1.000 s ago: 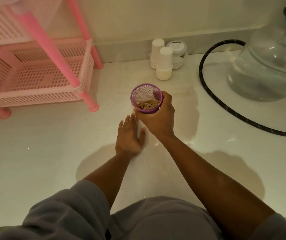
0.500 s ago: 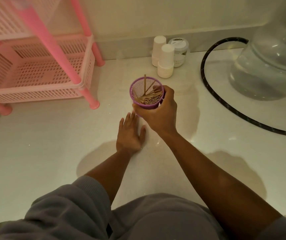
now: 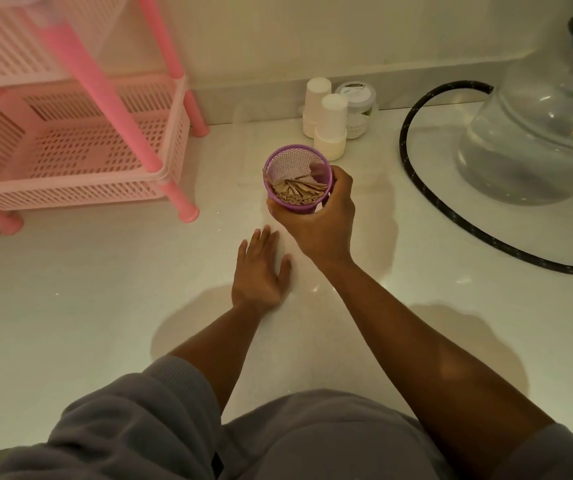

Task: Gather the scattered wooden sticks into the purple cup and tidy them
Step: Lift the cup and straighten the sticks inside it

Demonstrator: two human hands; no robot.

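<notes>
Head view: my left hand (image 3: 260,268) lies flat, fingers extended, on the white floor surface (image 3: 87,289), just nearer me than the purple mesh cup (image 3: 297,178). My right hand (image 3: 326,220) grips that cup, thumb over its rim; flat wooden sticks (image 3: 297,194) lie bunched inside.

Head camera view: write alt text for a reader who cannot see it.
A person's right hand grips a purple mesh cup full of wooden sticks above a white floor, while the left hand rests flat beside it. Behind stand a pink plastic rack, white cups, a black hose and a large water bottle.
</notes>
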